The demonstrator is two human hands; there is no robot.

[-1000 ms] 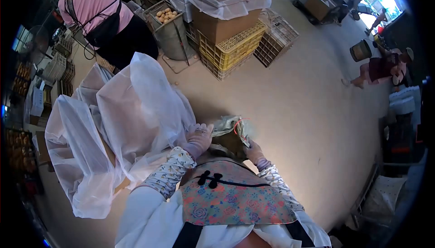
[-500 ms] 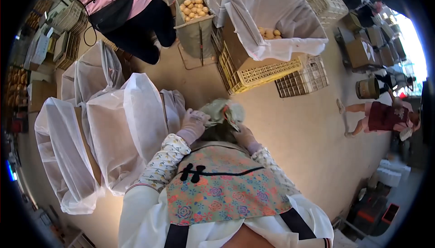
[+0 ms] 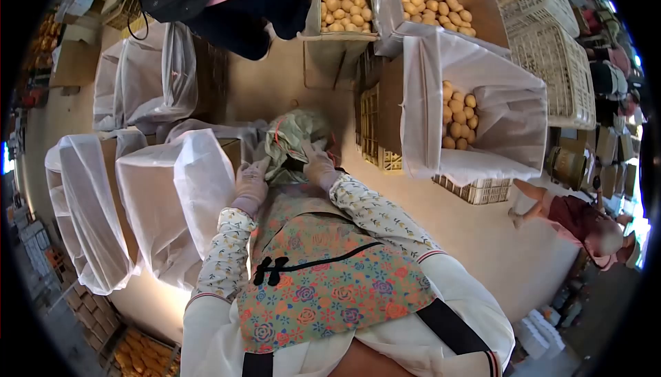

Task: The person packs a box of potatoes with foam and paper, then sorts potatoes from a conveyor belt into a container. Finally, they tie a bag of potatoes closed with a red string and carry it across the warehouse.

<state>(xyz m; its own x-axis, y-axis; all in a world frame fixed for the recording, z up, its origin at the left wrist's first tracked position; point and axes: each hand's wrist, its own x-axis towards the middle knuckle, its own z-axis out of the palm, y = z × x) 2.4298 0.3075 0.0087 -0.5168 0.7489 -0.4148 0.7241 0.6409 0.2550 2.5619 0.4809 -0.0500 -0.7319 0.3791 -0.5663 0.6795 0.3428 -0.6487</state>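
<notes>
Left hand [image 3: 251,179] and right hand [image 3: 319,165] fingers are closed on the crumpled bag [image 3: 292,136], judged light, limp and slippery: grip bunched folds.

a pale concrete floor [image 3: 441,239] is filling the right half of the frame. two plastic-lined cardboard boxes [image 3: 172,198] are standing side by side on it at centre left, touching each other, with more lined boxes [image 3: 148,77] sitting behind them at upper left. a yellow plastic crate [image 3: 372,129] is standing on edge at centre, a white crate [image 3: 475,187] is resting near it at right, and a framed bin of yellow fruit [image 3: 341,39] is standing at top centre. a tray of orange fruit [image 3: 141,353] is lying at lower left.
</notes>
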